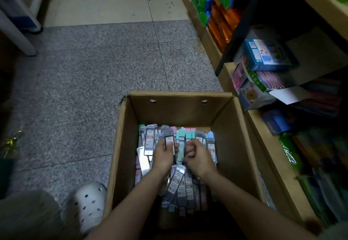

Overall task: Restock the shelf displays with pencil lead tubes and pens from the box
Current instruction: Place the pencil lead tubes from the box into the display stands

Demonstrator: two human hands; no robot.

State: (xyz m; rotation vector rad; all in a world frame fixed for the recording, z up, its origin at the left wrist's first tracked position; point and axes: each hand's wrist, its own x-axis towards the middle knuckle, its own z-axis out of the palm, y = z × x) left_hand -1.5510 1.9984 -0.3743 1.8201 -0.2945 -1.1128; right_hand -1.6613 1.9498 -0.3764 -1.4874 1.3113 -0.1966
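- Two bare hands are seen reaching down into an open cardboard box [124, 145] that stands on the speckled grey floor [84, 70], just beside the lower shelves [263, 136] on the right.
- Many pencil lead tubes [177, 181] are heaped across the bottom of the box, in grey, teal, pink and blue packs, some lying flat and some leaning on one another.
- The left hand [163, 157] is closed around a dark grey tube [169, 142], whose upper end is seen sticking up past the thumb and fingers.
- The right hand [197, 157] is curled, with the fingers bent inward beside a teal tube [181, 145]; whether that tube is actually gripped cannot be told, since the fingers are blurred.
- The two hands are held close together over the middle of the heap, nearly touching.
- Boxed goods [263, 55] are stacked on the shelf at the right, and orange and green packets [218, 13] are ranged further along the same side.
- A white perforated clog [88, 205] is planted on the floor to the left of the box, close against its side wall.
- No pens can be made out among the contents of the box.
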